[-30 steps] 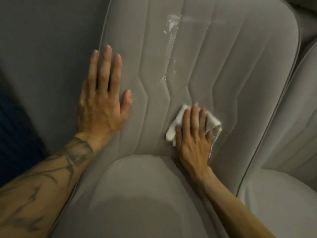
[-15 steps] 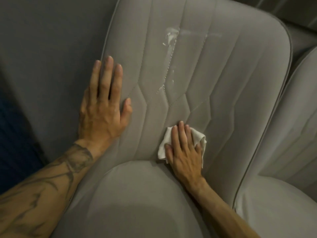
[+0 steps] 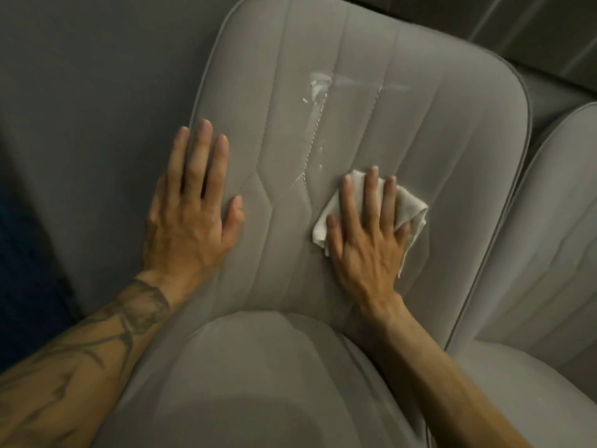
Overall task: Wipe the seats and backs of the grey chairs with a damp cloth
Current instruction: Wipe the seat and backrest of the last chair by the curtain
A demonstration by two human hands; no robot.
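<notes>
Two bare hands lie flat on the backrest [image 3: 403, 101] of a grey upholstered chair with stitched vertical channels that bend into a chevron low on the back. A small white crumpled cloth [image 3: 408, 205] is pressed against the lower middle of this backrest under the right hand [image 3: 365, 240], whose fingers [image 3: 371, 195] are spread and laid flat on top of it rather than closed round it; the cloth's edges stick out past the thumb on the left and past the little finger on the right. The cloth is bunched, with no clear long axis, though one loose corner trails toward the near right.

Up and left of the cloth, a pale wet smear [image 3: 318, 92] runs down a seam of the backrest, ending in small droplets just beyond the fingertips.

The left hand [image 3: 190, 218], palm down with its fingers open and pointing far, rests on the left edge of the backrest, holding nothing. Its forearm bears a dark tattoo [image 3: 135, 315].

Near the camera lies the chair's smooth grey seat cushion [image 3: 258, 383]. A second grey chair [image 3: 549, 253] stands just beside it on the right, and a plain grey wall [image 3: 80, 108] fills the left.
</notes>
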